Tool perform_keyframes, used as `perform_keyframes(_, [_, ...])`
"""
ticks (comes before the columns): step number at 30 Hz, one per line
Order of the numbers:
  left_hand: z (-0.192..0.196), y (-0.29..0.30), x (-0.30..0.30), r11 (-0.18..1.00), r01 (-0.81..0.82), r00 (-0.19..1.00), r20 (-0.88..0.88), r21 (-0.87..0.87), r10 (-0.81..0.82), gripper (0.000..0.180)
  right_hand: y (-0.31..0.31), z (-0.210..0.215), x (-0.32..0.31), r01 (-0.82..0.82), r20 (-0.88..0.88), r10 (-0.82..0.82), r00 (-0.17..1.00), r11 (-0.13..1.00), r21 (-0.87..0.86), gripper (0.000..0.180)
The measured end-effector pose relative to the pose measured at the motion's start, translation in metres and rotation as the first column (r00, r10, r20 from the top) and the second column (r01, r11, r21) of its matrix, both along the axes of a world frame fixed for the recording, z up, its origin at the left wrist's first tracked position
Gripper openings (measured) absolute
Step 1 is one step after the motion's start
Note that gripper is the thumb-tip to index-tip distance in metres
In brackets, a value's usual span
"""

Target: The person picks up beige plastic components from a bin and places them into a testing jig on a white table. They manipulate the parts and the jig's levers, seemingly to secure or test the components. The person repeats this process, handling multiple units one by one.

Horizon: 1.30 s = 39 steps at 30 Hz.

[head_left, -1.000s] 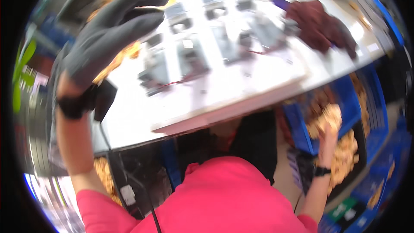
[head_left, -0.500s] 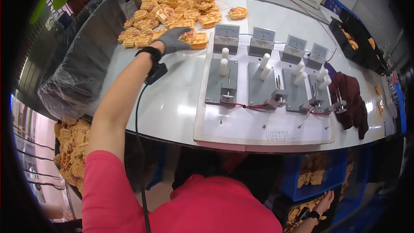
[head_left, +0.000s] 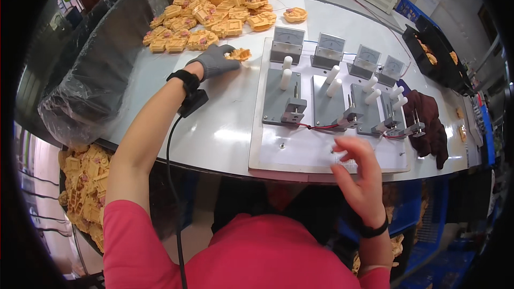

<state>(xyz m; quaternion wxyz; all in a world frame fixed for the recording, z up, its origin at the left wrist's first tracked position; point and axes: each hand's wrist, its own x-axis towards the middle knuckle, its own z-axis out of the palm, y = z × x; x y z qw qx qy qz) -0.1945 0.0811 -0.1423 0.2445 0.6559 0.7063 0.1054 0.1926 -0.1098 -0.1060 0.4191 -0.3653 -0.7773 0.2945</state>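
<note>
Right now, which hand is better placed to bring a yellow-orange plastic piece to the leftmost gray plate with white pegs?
Probably the left: the gray-gloved left hand grips a piece left of that plate, while the bare right hand looks empty.

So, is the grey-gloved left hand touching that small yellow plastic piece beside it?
Touching: the head view shows the grey-gloved left hand holding the small yellow plastic piece between thumb and fingers.

light: bright above, dim below the glossy white tabletop (head_left: 214, 118) | glare: pale patches near its front edge | blur: bare right hand (head_left: 364, 182) slightly soft | distortion: edges bowed, corners black
</note>
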Motion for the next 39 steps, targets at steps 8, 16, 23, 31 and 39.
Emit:
perform_keyframes(8, [0.055, -0.098, 0.017, 0.998, -0.043, 0.775, 0.632, 0.05, 0.002, 0.073, 0.032, -0.014, -0.061, -0.051, -0.229, 0.009, 0.973, 0.982, -0.181, 0.053])
perform_keyframes(16, [0.074, -0.118, 0.051, 0.972, 0.11, 0.826, 0.525, 0.207, -0.205, 0.067, 0.026, -0.033, -0.074, 0.057, -0.311, -0.079, 0.947, 0.995, -0.079, 0.049])
perform_keyframes(23, [0.063, -0.101, 0.053, 0.956, 0.12, 0.855, 0.461, 0.269, -0.237, 0.06, 0.02, -0.031, -0.077, -0.006, -0.284, -0.022, 0.959, 0.995, -0.1, 0.043])
perform_keyframes(31, [0.089, -0.102, 0.066, 0.982, 0.092, 0.743, 0.667, -0.167, 0.044, 0.059, 0.023, -0.029, -0.064, -0.106, -0.286, 0.076, 0.955, 0.99, -0.091, 0.032])
perform_keyframes(39, [0.069, -0.077, 0.065, 0.879, 0.135, 0.981, 0.064, 0.458, -0.184, 0.04, 0.022, -0.022, -0.065, -0.115, -0.295, 0.088, 0.952, 0.99, -0.077, 0.033])
